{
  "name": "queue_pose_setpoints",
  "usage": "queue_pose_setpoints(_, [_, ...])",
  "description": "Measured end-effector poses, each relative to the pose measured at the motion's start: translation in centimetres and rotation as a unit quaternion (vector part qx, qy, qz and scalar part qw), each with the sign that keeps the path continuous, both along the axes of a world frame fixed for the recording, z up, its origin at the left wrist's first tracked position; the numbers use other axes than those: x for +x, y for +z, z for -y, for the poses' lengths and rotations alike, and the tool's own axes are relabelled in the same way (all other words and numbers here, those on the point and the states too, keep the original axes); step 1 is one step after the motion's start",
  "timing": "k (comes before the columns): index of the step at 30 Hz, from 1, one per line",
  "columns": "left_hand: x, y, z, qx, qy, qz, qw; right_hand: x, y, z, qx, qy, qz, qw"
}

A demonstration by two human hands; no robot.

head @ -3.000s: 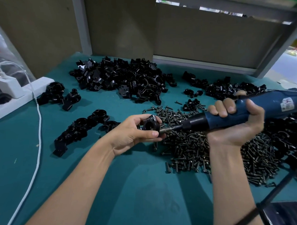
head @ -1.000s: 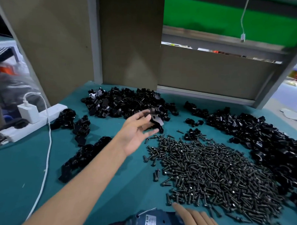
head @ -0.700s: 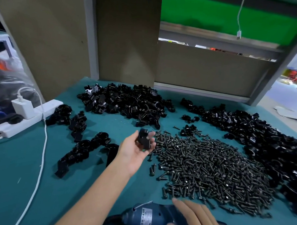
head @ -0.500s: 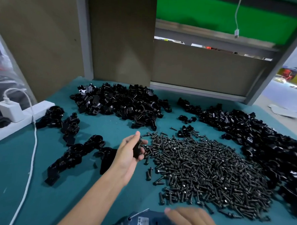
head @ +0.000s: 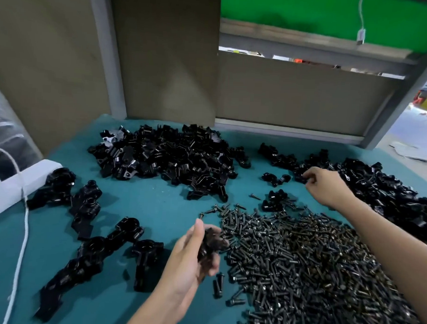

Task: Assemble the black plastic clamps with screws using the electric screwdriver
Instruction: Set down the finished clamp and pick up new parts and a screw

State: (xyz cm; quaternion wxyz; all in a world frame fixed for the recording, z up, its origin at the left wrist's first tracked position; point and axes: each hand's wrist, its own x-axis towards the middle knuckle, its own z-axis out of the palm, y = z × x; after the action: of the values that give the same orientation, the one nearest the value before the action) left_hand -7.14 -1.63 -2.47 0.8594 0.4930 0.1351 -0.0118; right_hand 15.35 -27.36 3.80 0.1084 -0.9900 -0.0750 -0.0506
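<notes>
The left grip (head: 194, 259), low in the centre of the frame, curls round a black clamp piece (head: 212, 244), thumb raised along its near side. Motion blur smears the piece's shape. Just right of it, the screw heap (head: 312, 276) lies on the teal table (head: 157, 203). The right grip (head: 325, 185), at middle right, has its curled fingertips at the edge of the right-hand clamp pile (head: 382, 191). I cannot tell whether they pinch a part.

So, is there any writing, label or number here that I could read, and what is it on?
No text can be read.
The hanging tag before the green panel: too small and blurred.
The black clamp parts, screws and power strip: no markings visible.
</notes>
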Motion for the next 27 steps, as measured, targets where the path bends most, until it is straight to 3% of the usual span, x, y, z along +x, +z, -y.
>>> queue_pose_setpoints(5, [0.8, 0.0, 0.0, -0.067, 0.017, 0.016, 0.997, 4.3, -2.4, 0.8, -0.117, -0.112, -0.038, 0.986])
queue_pose_setpoints(8, [0.9, -0.1, -0.1, -0.114, 0.031, 0.008, 0.993, 5.2, -3.4, 1.2, -0.132, -0.123, -0.079, 0.980])
queue_pose_setpoints(12, [0.9, -0.6, -0.4, -0.141, 0.030, 0.010, 0.990, 5.1, -3.7, 2.3, -0.150, -0.097, -0.002, 0.984])
queue_pose_setpoints(16, [0.7, -0.4, -0.5, -0.116, 0.016, 0.035, 0.993, 4.0, -3.4, 2.9, -0.074, -0.091, 0.040, 0.992])
queue_pose_setpoints(20, [0.5, -0.1, -0.8, -0.085, 0.008, 0.055, 0.995, 1.8, -2.0, 1.6, 0.098, -0.044, 0.100, 0.989])
queue_pose_setpoints(22, [0.4, 0.2, -0.9, -0.069, 0.003, 0.057, 0.996, -0.6, -0.9, -0.5, 0.296, -0.030, 0.060, 0.953])
queue_pose_setpoints(24, [0.3, 0.5, -0.8, -0.061, 0.001, 0.058, 0.996, -4.2, 0.2, -3.0, 0.506, 0.028, -0.013, 0.862])
queue_pose_setpoints(27, [0.2, 1.0, -0.2, -0.068, -0.001, 0.066, 0.995, -10.6, 0.7, -5.9, 0.659, 0.105, -0.117, 0.735])
